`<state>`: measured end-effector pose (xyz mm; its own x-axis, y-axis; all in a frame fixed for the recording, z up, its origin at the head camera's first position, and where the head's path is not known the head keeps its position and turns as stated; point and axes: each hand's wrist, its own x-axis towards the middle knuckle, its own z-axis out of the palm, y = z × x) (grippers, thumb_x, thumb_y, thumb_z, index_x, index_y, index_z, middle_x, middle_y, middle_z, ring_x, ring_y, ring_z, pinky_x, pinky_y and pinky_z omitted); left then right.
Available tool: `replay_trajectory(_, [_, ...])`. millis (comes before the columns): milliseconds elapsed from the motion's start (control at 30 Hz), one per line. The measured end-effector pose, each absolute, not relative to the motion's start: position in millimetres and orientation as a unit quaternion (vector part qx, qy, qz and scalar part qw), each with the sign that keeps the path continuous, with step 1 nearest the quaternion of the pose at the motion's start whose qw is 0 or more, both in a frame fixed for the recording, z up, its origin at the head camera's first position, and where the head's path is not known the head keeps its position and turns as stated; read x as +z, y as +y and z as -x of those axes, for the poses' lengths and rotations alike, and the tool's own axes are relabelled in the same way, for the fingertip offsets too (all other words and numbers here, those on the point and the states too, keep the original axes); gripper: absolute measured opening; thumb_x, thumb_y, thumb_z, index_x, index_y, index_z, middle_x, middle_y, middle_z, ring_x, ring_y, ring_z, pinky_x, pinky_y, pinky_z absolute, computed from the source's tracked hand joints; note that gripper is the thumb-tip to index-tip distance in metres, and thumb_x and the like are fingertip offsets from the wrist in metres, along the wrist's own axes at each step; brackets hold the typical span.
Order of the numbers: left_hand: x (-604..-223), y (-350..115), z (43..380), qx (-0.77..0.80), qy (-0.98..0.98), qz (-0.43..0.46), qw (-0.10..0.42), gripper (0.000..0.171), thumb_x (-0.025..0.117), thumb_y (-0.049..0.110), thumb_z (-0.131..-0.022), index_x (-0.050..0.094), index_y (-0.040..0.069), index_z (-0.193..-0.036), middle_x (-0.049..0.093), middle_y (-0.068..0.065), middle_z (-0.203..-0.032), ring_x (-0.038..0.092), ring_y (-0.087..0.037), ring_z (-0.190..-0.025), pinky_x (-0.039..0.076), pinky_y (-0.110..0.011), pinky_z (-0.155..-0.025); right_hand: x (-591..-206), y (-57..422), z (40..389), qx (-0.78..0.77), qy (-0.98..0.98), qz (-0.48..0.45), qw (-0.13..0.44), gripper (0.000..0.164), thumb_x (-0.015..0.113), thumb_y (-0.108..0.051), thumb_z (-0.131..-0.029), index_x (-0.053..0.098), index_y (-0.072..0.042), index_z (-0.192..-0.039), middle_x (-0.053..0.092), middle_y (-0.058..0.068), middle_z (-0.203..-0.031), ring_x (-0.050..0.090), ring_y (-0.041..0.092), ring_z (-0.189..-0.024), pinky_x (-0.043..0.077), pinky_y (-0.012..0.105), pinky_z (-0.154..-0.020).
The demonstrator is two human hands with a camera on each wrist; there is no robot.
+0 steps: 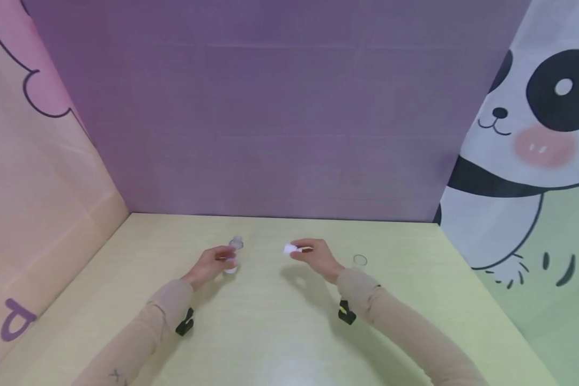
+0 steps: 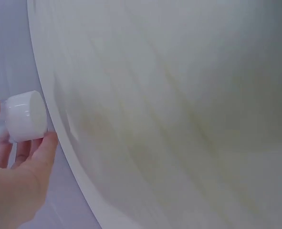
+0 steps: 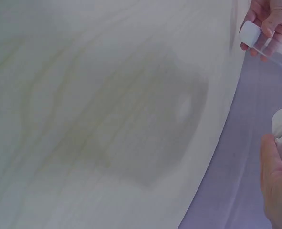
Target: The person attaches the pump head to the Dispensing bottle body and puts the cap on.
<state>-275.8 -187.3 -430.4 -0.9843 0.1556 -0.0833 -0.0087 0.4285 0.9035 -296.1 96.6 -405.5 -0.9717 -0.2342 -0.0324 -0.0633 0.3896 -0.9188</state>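
Observation:
My left hand grips a small clear bottle round its see-through body. A white cap-like end of the bottle sticks out past the fingers, tilted down toward me in the head view. To the right, my right hand pinches a small white piece between thumb and fingers, just above the table. The right wrist view shows that piece as a rounded white part with a paler, see-through section; its exact kind is unclear. The two hands are apart, and the held things do not touch.
A thin dark ring lies on the pale wooden table, right of my right hand. Behind the table rises a purple backdrop. Printed cloth walls, one with a panda, stand at both sides.

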Motion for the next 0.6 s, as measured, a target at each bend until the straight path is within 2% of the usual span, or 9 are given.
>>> replay_trajectory(233, [-429.7,-182.3,274.0,0.530,0.843,-0.038,0.089,0.049,0.059,0.013,-0.087,0.043,0.001,-0.131,0.052,-0.017,-0.127,0.048,-0.031,-0.117,0.044,-0.039,-0.094,-397.1,107.1,291.5,-0.550,0.828,0.075,0.078,0.038,0.067,-0.019,-0.082,0.059,-0.012,-0.118,0.062,0.005,-0.117,0.059,0.019,-0.100,0.046,0.040,-0.090])
replay_trajectory(433, [-428.6,-177.4,272.8,0.537,0.838,-0.029,0.095,0.044,0.061,0.015,-0.086,0.047,0.001,-0.126,0.054,-0.016,-0.124,0.049,-0.029,-0.116,0.043,-0.037,-0.095,-402.4,114.3,293.3,-0.553,0.827,0.066,0.073,0.042,0.068,-0.022,-0.081,0.058,-0.011,-0.120,0.063,0.005,-0.113,0.059,0.018,-0.098,0.045,0.039,-0.091])
replay_trajectory(600, [-429.5,-175.1,273.8,0.543,0.835,-0.033,0.080,0.043,0.062,0.014,-0.085,0.048,-0.001,-0.123,0.056,-0.017,-0.122,0.052,-0.028,-0.113,0.045,-0.034,-0.094,-403.2,116.7,290.7,-0.558,0.824,0.057,0.080,0.044,0.068,-0.024,-0.081,0.057,-0.011,-0.121,0.063,0.004,-0.113,0.059,0.017,-0.099,0.045,0.040,-0.092])
